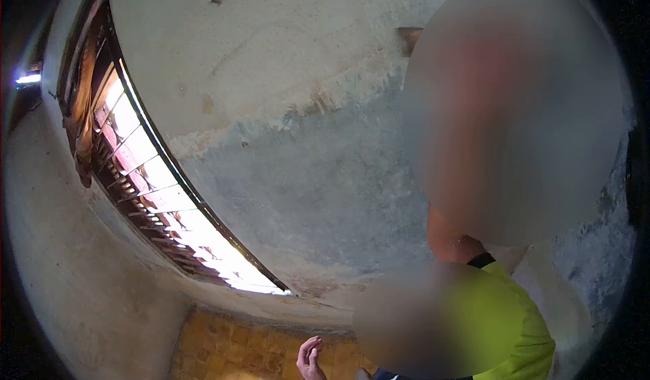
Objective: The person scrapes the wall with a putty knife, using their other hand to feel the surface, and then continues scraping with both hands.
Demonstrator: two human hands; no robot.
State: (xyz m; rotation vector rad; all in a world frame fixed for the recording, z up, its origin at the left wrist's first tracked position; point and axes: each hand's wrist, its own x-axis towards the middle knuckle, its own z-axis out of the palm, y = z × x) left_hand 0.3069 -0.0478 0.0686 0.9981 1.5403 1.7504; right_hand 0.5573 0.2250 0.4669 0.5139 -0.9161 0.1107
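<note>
A fisheye view tilted up toward a rough plaster wall [291, 150] — pale cream above, mottled grey-blue below, with a ragged, rust-stained line where the two tones meet; the surface looks chalky and scuffed. Along the left runs a long slatted opening [159, 190] with dark metal bars and thin broken strips, bright daylight pouring through it; in this warped view its long axis sweeps in a curve from upper left down toward the lower middle. Beneath it sits a patch of worn yellow-ochre tiles [244, 349], square and grimy. At the bottom edge one bare hand [310, 361] rises into view, fingers loosely curled and slightly spread, pointing upward, closed on nothing and touching nothing; it hangs just in front of the tiles, near the shoulder of another person; whether it is the wearer's left or right hand cannot be told, and no second hand shows. That other person stands close at the right — a bright yellow-green shirt [504, 326] with a dark collar, smooth fabric; the face is blurred.
</note>
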